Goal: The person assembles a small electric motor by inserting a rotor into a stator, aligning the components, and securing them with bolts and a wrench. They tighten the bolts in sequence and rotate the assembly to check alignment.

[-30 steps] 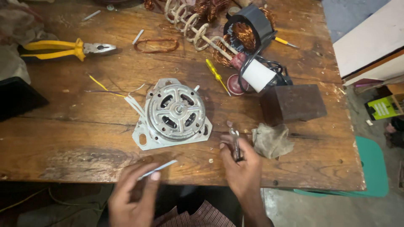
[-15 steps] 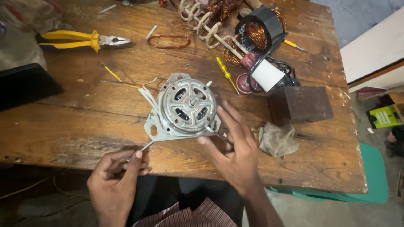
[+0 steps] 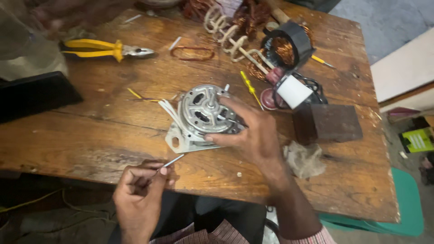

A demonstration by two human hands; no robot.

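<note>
A silver electric motor (image 3: pixel 199 115) with white wires lies in the middle of the worn wooden table (image 3: pixel 113 131). My right hand (image 3: pixel 251 131) grips its right side, fingers curled over the housing. My left hand (image 3: pixel 140 192) is at the table's near edge, pinching a thin metal rod (image 3: pixel 172 161) whose tip points up toward the motor's mounting plate.
Yellow-handled pliers (image 3: pixel 106 49) lie at the far left, a copper wire loop (image 3: pixel 192 53) beside them. A black stator with copper windings (image 3: pixel 287 45), a white cylinder (image 3: pixel 294 90), a yellow screwdriver (image 3: pixel 249 86), a dark block (image 3: pixel 326 122) and a rag (image 3: pixel 304 159) sit to the right.
My right hand left the small tool near the rag and moved left onto the motor, closing on its side. My left hand stayed at the near edge with the rod.
</note>
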